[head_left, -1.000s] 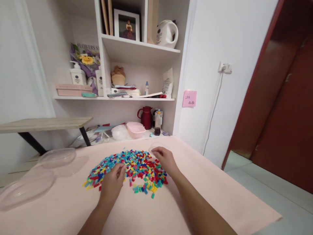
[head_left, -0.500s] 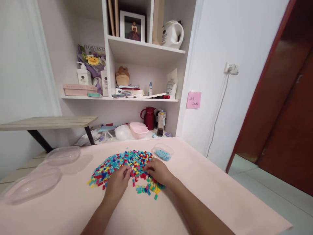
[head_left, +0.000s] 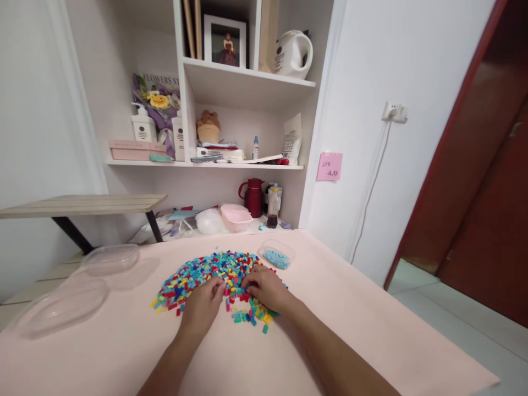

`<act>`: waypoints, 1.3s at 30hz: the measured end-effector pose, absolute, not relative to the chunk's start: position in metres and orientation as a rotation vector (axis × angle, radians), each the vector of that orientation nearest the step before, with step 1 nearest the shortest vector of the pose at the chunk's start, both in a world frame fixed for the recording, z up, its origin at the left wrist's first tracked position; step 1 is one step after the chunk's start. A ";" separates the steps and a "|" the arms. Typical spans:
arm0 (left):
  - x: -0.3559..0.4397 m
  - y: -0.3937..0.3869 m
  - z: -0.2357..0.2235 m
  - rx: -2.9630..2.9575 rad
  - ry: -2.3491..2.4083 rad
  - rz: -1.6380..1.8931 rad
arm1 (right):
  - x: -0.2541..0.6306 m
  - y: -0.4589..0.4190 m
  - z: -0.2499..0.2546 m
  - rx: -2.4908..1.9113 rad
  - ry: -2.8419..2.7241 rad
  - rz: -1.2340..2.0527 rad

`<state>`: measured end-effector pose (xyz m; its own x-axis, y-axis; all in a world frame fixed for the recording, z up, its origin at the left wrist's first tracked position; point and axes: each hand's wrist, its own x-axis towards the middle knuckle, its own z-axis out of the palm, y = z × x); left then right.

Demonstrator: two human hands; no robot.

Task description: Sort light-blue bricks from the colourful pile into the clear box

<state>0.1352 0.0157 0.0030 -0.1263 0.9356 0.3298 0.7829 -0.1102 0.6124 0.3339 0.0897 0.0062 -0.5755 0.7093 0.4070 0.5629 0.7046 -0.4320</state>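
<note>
A wide pile of small colourful plastic bricks (head_left: 198, 272) in blue, red, yellow and green lies on the pink table cover (head_left: 239, 363). My left hand (head_left: 204, 302) rests at the pile's near edge, its fingers curled together; whatever they pinch is too small to make out. To its right, my right hand (head_left: 266, 286) reaches into the pile with bent fingers, and its fingertips are among the bricks. Just behind my right hand stands a clear plastic container (head_left: 277, 256) with light blue bricks in it. Loose bricks (head_left: 249, 316) lie scattered in front of my right hand.
Clear plastic containers (head_left: 111, 258) and a clear lid or tray (head_left: 66, 305) lie at the left. Behind the table are a pink basket (head_left: 236, 217), a red jug (head_left: 252, 198) and a bottle of dark liquid (head_left: 273, 209), below white shelves (head_left: 247, 88).
The camera view has shifted slightly. My hands stay almost in place at the pile, with only small finger movements.
</note>
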 end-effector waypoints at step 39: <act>0.138 0.015 0.004 2.023 1.857 1.151 | 0.316 0.085 0.005 -0.894 -2.237 0.398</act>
<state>0.1382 0.0150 0.0040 -0.0697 0.9050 0.4197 0.7785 -0.2137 0.5901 0.3164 0.0847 0.0049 -0.5280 0.6971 0.4850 0.4870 0.7164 -0.4996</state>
